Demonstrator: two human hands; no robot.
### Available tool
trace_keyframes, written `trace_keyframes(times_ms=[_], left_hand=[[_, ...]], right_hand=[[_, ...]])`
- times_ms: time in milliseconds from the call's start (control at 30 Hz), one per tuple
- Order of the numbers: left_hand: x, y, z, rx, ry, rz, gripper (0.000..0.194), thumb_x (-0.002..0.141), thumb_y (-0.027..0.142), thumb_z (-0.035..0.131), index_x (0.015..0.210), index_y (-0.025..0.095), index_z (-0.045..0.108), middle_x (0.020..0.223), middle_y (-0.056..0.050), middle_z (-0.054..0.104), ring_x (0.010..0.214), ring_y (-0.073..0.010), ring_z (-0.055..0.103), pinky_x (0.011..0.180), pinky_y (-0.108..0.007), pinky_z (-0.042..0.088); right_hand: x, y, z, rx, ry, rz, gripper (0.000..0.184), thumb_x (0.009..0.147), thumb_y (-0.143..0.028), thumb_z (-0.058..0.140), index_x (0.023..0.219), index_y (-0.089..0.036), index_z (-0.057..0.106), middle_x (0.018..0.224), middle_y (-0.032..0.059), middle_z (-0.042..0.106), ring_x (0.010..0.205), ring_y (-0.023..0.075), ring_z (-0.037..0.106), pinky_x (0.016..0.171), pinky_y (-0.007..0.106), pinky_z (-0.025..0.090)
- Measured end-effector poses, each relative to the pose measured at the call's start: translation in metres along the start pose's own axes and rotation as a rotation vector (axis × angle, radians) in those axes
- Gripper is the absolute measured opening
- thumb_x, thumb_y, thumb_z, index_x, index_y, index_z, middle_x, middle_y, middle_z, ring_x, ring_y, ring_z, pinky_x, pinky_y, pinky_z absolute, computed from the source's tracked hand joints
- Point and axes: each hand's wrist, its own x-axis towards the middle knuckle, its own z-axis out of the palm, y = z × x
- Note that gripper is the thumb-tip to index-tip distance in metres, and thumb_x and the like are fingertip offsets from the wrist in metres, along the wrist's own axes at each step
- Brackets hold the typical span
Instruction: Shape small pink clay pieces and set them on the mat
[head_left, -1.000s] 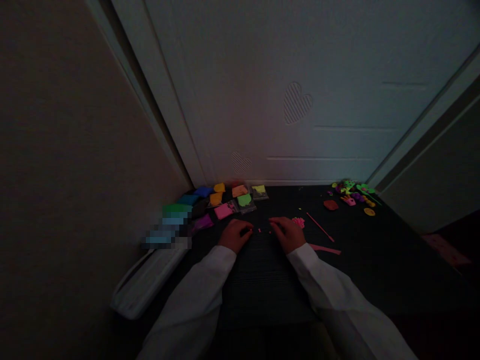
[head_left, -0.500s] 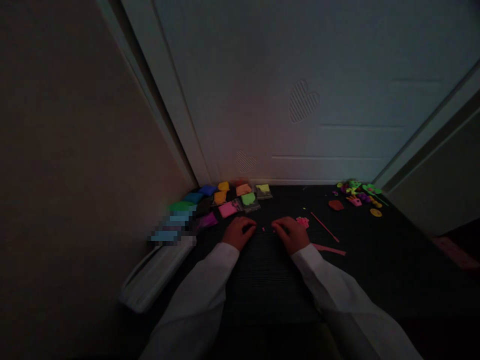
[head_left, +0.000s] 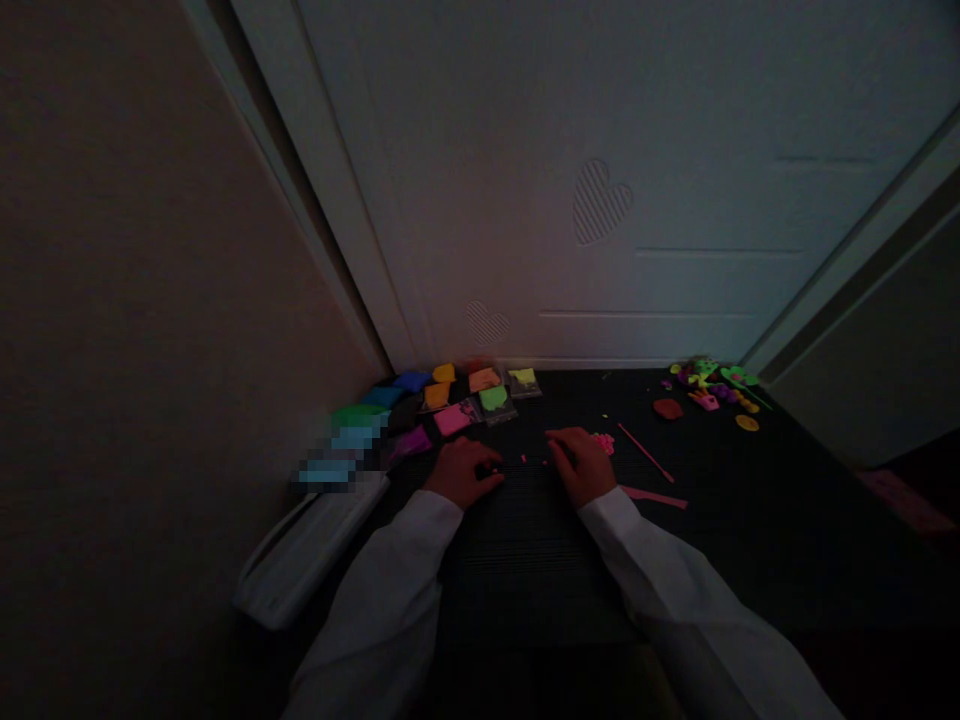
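Note:
My left hand (head_left: 461, 473) rests at the dark tabletop, thumb and fingers apart. Between its fingertips a tiny pink bit (head_left: 494, 471) shows on the table. Across a short gap, my right hand (head_left: 583, 467) has its thumb and fingertips close together; whatever they pinch, if anything, is hidden. Another small pink piece (head_left: 523, 458) lies between the two hands, and a smaller pink crumb (head_left: 545, 462) is just below the right fingertips. Behind the right hand sits a bumpy pink clay piece (head_left: 604, 444), partly covered. A flat pink tool (head_left: 656, 497) lies by the right wrist.
A thin pink stick (head_left: 646, 453) lies to the right, near a red disc (head_left: 667, 408). Colourful clay figures (head_left: 705, 380) cluster at the back right. Several clay packets, including a pink packet (head_left: 454, 418), lie back left. A white case (head_left: 311, 550) stands at the left edge.
My left hand has moved slightly left and its fingers have spread apart, uncovering a tiny pink bit. The right hand has stayed nearly in place. The view has shifted slightly.

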Motion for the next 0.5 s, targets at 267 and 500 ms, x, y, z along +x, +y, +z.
trace_keyframes(times_ms=[267,500], left_hand=[[0.006,-0.001,0.008,0.045,-0.031,0.002,0.015,0.067,0.029,0.049,0.076,0.019,0.058,0.072,-0.002,0.057,0.075,-0.0155,0.045,0.068,-0.028,0.034],[0.012,0.003,0.017,0.08,0.044,0.049,0.016,0.071,0.021,0.045,0.082,0.018,0.056,0.078,-0.003,0.058,0.079,-0.015,0.045,0.072,-0.029,0.036]], right_hand=[[0.0,-0.004,0.0,-0.015,-0.002,0.033,0.017,0.075,-0.029,0.043,0.068,-0.017,0.052,0.066,0.0023,0.051,0.066,0.0129,0.048,0.061,0.025,0.039],[-0.003,0.0,0.007,-0.108,-0.062,-0.06,0.017,0.075,-0.023,0.044,0.088,-0.021,0.055,0.083,0.0047,0.052,0.081,0.0161,0.046,0.071,0.031,0.036]])
